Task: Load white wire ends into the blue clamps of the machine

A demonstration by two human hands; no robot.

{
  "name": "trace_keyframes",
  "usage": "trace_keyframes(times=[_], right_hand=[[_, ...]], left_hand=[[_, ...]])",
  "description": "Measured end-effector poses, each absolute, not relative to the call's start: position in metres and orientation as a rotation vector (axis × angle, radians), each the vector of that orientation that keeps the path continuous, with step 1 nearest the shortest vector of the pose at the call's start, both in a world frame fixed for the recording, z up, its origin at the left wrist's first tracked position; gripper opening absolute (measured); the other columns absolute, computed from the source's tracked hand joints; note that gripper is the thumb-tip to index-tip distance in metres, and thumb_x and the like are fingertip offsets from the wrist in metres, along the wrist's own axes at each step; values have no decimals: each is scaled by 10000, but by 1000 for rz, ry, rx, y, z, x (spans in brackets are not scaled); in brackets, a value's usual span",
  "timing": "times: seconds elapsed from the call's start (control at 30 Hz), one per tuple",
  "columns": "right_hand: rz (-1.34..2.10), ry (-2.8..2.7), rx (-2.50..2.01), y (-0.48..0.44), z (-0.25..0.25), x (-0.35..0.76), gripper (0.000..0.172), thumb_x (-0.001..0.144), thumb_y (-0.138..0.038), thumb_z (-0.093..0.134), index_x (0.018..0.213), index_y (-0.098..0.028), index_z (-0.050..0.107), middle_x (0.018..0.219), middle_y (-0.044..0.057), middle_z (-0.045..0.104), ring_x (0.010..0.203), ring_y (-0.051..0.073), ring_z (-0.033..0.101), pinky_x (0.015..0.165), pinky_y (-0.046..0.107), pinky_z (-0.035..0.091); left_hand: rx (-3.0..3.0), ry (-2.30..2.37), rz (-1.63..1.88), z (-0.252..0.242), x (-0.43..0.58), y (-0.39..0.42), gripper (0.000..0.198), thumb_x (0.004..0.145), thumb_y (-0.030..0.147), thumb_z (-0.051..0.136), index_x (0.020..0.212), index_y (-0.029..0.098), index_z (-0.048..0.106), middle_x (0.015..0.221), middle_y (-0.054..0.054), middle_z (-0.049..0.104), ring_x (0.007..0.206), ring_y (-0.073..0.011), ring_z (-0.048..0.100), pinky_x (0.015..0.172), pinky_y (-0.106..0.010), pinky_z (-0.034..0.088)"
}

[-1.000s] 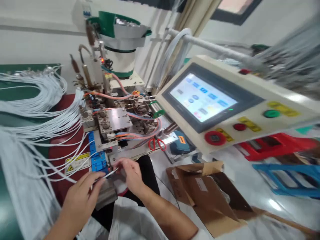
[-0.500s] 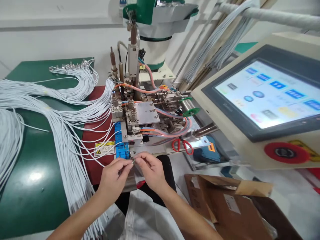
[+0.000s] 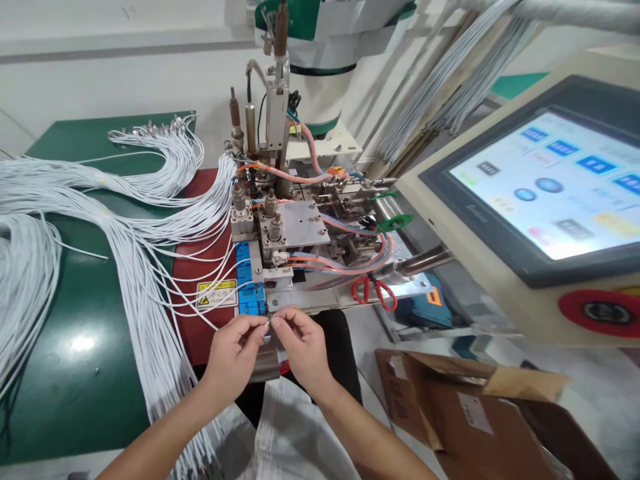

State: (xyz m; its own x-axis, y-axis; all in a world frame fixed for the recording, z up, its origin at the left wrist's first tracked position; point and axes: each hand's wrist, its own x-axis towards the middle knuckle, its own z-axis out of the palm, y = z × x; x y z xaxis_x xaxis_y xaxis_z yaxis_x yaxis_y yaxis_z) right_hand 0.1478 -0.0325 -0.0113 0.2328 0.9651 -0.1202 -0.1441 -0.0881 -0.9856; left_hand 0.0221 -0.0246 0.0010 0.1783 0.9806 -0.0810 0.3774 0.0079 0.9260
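My left hand [image 3: 234, 355] and my right hand [image 3: 302, 346] meet fingertip to fingertip just in front of the small assembly machine [image 3: 295, 233]. Both are pinched on the end of a thin white wire [image 3: 213, 325] that runs in from the left, close to the blue blocks [image 3: 251, 298] at the machine's front edge. What sits at the wire's tip is too small to name. A large bundle of white wires [image 3: 125, 227] fans across the green table [image 3: 65, 347] to the left of my hands.
Red-handled scissors [image 3: 374, 291] lie on the machine's plate at the right. A touch-screen control panel [image 3: 545, 193] with a red round button [image 3: 599, 312] juts in from the right. An open cardboard box [image 3: 465, 413] stands below it. A green-and-white feeder bowl [image 3: 325, 27] rises behind the machine.
The view swung left and closer to the machine. My hands came together from apart and now pinch the wire end between them, holding nearly still over the last half second.
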Motion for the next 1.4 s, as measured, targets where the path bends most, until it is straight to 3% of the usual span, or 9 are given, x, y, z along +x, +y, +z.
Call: trace_keyframes(times=[0.17,0.37,0.57,0.8,1.03,1.27,1.4], right_hand=[[1230,-838,-1246,-35,-17,139,114,747,-240,540,650,-181,534,608,-21,505,541,100,483,526,226,439],[901,-1188,-1298,-33,-16,145,75,743,-179,544,668,-185,548,689,9,529,642,127,513,593,248,441],[1054,-1444,-1282,-21,-1,164,124,725,-167,581,608,-174,539,618,-10,526,563,104,488,528,217,408],[1058,-1795,-1196,-18,8,178,91,736,-126,562,661,-175,579,660,2,551,623,118,505,574,230,403],[900,-1311,-1318,-30,-5,152,187,784,-201,533,602,-173,564,606,3,532,570,118,496,537,237,400],[1067,-1185,-1282,-30,-15,155,101,757,-207,552,698,-165,622,682,24,579,624,132,533,571,251,424],[1169,-1088,-1309,-27,-17,154,94,729,-213,569,655,-163,600,631,0,544,566,111,494,547,241,411]], left_hand=[[1500,1384,838,-1,23,-29,158,825,251,489,815,161,618,707,-10,619,625,-114,571,603,-216,484],[1578,1411,839,-2,22,-30,146,824,232,490,847,171,621,802,-26,652,725,-131,603,684,-235,486],[1788,1325,757,5,11,-23,125,803,177,520,796,188,644,768,-17,656,701,-121,600,671,-215,477],[1861,1188,487,16,4,-15,162,798,153,496,764,195,648,727,2,640,674,-113,574,629,-205,441],[1541,1457,816,1,18,-26,118,791,232,517,783,159,610,717,-16,629,633,-116,581,594,-211,467],[1432,1432,850,-7,17,-29,246,766,239,560,983,147,629,738,-32,643,634,-122,598,611,-224,493],[1449,1408,834,-8,17,-28,258,770,234,554,1008,171,630,754,-26,642,629,-110,591,603,-209,481]])
